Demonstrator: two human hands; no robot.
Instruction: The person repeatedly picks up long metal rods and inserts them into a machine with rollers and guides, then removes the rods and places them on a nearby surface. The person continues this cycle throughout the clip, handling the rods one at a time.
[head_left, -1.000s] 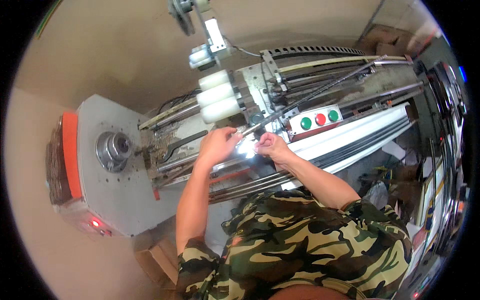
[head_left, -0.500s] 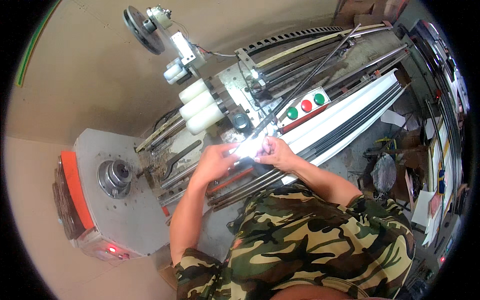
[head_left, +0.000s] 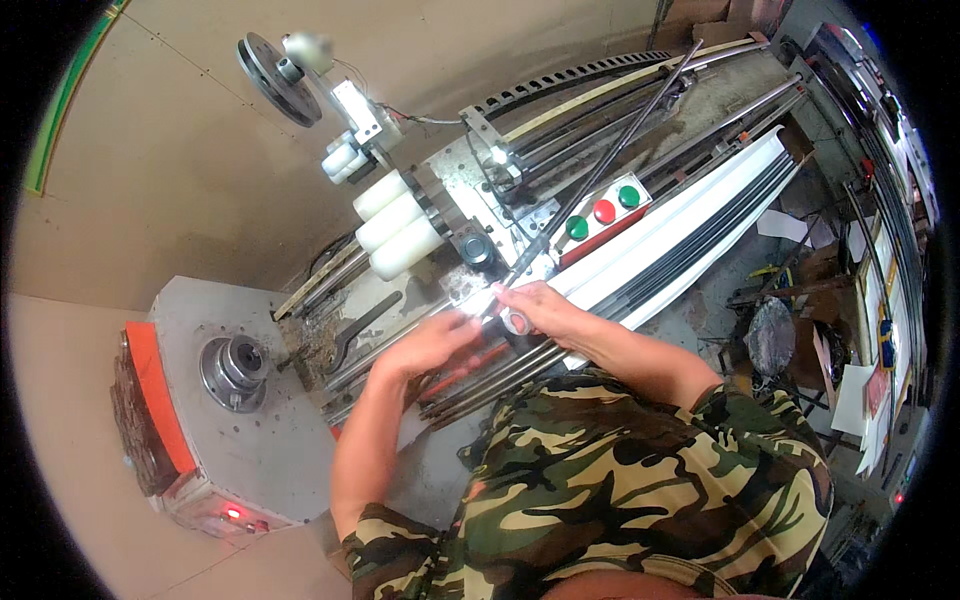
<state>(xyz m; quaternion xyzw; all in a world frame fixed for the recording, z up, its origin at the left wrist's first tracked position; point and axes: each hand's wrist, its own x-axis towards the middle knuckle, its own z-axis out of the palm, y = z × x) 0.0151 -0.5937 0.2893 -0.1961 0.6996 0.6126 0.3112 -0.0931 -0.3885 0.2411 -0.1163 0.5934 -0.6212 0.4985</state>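
Since half a second ago our hands have slid slightly down the lathe bed [head_left: 420, 300]. Our right hand [head_left: 545, 308] pinches a small metal ring [head_left: 514, 322] just beside the carriage [head_left: 480, 250]. Our left hand [head_left: 430, 345] lies loosely curled, fingers released, beside the ring, near the wrench [head_left: 362, 325].

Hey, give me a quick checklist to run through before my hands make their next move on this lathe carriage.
1. Chuck apart from both hands: ok.
2. Left hand flat over the carriage, holding nothing that shows: ok.
3. Right hand grips a small silvery ring-shaped part; firmness of grip: cannot tell.
4. Long dark rod runs slantwise right above the hands, its lower end close to the right hand: not ok.
5. Wrench lies loose on the bed near the chuck: not ok.
6. Button panel unobstructed beside the right hand: ok.
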